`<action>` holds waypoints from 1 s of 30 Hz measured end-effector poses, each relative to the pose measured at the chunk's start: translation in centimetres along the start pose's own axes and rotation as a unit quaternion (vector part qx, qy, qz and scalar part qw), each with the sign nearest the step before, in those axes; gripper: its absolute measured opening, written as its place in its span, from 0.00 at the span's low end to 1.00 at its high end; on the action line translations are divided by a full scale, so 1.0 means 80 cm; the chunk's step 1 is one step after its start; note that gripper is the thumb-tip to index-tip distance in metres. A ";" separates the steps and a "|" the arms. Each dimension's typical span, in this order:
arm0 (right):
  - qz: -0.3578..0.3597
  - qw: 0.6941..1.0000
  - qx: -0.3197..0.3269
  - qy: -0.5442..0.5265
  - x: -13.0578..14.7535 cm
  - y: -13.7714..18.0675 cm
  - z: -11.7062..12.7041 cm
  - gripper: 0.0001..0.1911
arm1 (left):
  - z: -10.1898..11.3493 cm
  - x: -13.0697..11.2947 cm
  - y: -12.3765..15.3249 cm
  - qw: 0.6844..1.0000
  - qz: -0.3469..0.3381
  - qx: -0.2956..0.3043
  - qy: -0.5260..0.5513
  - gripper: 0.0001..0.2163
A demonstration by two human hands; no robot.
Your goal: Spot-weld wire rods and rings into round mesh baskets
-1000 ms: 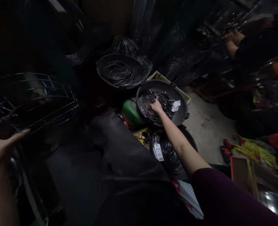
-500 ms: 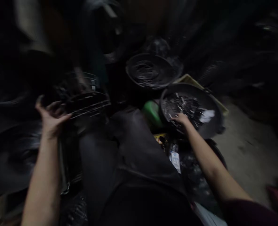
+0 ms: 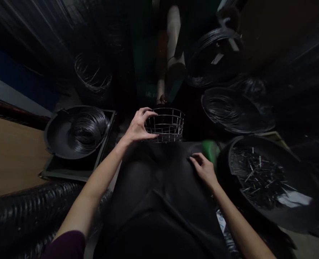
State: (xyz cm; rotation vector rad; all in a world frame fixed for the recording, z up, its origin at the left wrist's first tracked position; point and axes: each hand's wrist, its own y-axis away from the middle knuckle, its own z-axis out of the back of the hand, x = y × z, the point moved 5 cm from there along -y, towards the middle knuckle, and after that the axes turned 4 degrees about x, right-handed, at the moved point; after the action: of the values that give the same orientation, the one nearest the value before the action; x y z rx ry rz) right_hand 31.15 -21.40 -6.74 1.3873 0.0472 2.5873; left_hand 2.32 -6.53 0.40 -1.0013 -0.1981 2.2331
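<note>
Too dim at fingertips of right hand [image 3: 205, 171]: cannot tell if pinching anything, thumb and forefinger nearly together over creased dark lap cover [image 3: 159, 205]. Spreads left hand [image 3: 138, 127] wide, thumb well below fingers, across left side of shiny round wire basket [image 3: 171, 108], straight ahead beyond lap; cannot tell if touching, bars partly hidden. At right, thin metallic pieces [image 3: 256, 176], tangled in smooth black pan [image 3: 302, 176] with white paper [image 3: 294, 198]. Nearby, rounded green object [image 3: 210, 150], partly hidden.
</note>
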 end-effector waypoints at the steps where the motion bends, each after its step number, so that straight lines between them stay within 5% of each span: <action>1: 0.005 1.000 0.020 -0.010 0.012 -0.005 -0.008 0.19 | -0.001 -0.003 -0.002 1.000 0.005 0.013 -0.017 0.30; 8: 0.094 0.974 0.207 -0.011 0.151 -0.072 -0.033 0.12 | -0.008 -0.023 -0.015 0.994 -0.028 0.064 -0.087 0.24; 12: 0.176 0.959 0.120 0.187 0.180 -0.095 -0.046 0.11 | -0.007 -0.027 -0.014 0.993 -0.035 0.067 -0.094 0.25; 17: 0.300 0.864 0.101 0.392 0.194 -0.078 -0.061 0.18 | 0.001 -0.017 -0.011 0.996 0.002 0.048 -0.074 0.28; 21: 0.325 0.833 0.087 0.439 0.207 -0.086 -0.056 0.18 | 0.004 -0.011 -0.020 0.998 0.008 0.026 -0.049 0.29; 30: 0.344 0.822 0.054 0.451 0.220 -0.112 -0.049 0.17 | 0.012 0.000 -0.042 1.000 0.013 0.003 -0.017 0.29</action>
State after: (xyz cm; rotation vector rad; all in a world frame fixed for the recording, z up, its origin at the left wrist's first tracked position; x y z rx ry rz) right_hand 19.91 -8.93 4.38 0.0058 -0.2052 3.6402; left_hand 3.39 -3.82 2.37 -0.9670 -0.1935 2.2745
